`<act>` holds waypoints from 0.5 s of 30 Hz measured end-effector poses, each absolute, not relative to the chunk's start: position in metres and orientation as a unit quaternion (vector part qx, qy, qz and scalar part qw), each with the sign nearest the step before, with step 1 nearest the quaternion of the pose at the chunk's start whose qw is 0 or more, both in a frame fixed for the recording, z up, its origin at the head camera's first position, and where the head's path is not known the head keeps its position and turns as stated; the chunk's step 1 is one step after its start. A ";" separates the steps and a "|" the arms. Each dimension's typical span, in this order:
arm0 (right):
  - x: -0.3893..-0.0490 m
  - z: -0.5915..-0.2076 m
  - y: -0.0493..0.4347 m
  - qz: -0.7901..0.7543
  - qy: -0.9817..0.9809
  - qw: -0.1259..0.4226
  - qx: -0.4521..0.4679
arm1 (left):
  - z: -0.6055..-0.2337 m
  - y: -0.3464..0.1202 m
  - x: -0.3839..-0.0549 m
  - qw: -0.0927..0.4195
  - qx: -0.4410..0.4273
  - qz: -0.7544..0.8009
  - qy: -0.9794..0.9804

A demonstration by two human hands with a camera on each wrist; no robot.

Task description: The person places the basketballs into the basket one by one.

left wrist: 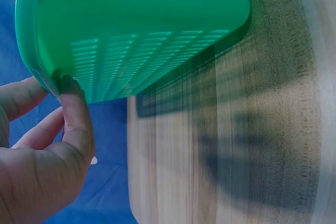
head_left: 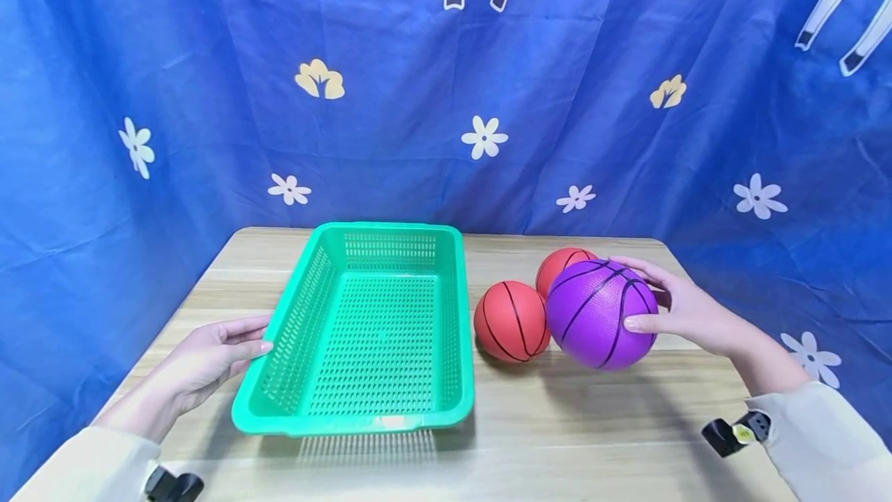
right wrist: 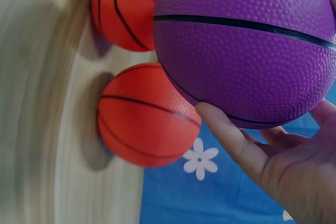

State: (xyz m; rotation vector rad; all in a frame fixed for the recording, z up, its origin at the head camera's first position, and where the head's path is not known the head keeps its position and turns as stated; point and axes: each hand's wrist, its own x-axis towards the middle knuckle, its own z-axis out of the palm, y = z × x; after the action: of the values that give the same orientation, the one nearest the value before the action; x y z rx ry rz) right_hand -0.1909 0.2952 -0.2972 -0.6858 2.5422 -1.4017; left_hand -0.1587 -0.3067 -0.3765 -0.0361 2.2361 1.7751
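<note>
My left hand [head_left: 202,366] pinches the left rim of a green plastic basket [head_left: 456,347], thumb on top and fingers beneath, as the left wrist view [left wrist: 50,145] also shows. The basket has slotted walls and a perforated floor with nothing in it. On the right, my right hand [head_left: 686,308] grips a purple mini basketball [head_left: 599,316] with black lines, its thumb on the near side and its fingers over the far side. In the right wrist view the purple ball [right wrist: 247,51] is raised off the table. Two red mini basketballs [head_left: 512,321] [right wrist: 149,115] lie behind and left of it.
A light wood-grain table [head_left: 530,440] carries the basket and the red balls. Blue fabric [head_left: 390,146] printed with white flowers hangs close behind the table and along both sides. Small black devices [head_left: 735,432] are strapped at both wrists.
</note>
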 end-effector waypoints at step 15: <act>-0.214 -0.299 0.249 -0.506 0.817 0.091 -0.262 | -0.381 -0.306 -0.158 0.134 -0.003 0.639 0.757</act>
State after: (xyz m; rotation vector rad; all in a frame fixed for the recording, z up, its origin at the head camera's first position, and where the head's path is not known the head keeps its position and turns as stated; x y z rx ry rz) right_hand -0.2144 0.2489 -0.2991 -0.7795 2.4273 -1.5048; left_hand -0.1580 -0.3060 -0.3809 -0.0093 2.1950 1.8523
